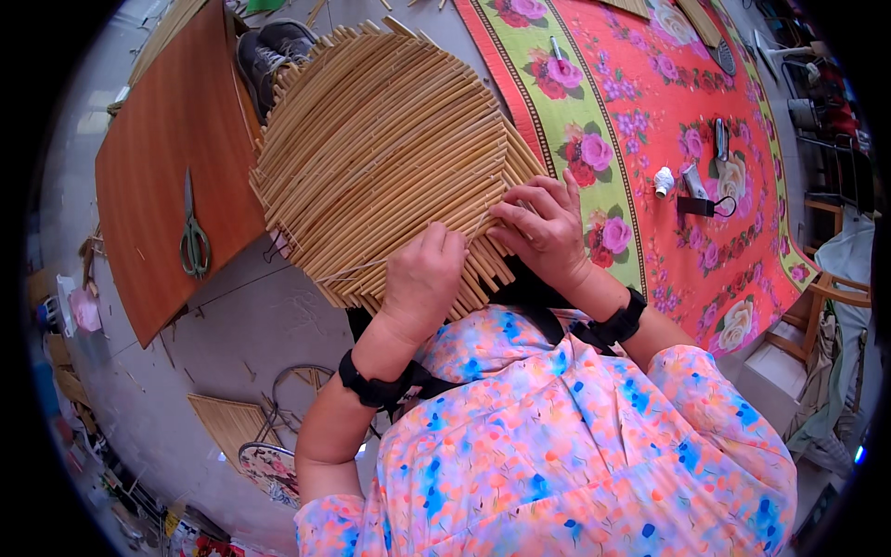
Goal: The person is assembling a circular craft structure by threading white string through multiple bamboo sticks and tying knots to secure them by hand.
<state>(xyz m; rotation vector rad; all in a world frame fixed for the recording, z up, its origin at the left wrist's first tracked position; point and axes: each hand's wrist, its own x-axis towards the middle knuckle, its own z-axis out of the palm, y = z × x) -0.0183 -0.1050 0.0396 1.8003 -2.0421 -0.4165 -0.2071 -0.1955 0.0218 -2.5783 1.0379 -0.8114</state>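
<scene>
On my lap rests a round mat of straw-coloured stalks (pixel 380 139), laid side by side and bound with thin thread. A pale cord (pixel 351 272) runs across its near part toward my hands. My left hand (pixel 424 274) is closed in a pinch over the mat's near edge, with the cord at its fingertips. Just to the right, my right hand (pixel 548 227) pinches with thumb and forefinger where the cord meets the stalks; its other fingers are bent and raised. The fingers partly hide the cord.
At left, green-handled scissors (pixel 194 243) lie on a brown board (pixel 167 158). A grey shoe (pixel 269 60) stands beyond the mat. A red floral cloth (pixel 677 121) at right bears a pen (pixel 556 48), a white bulb-shaped item (pixel 663 182) and a black clip-like object (pixel 701 206).
</scene>
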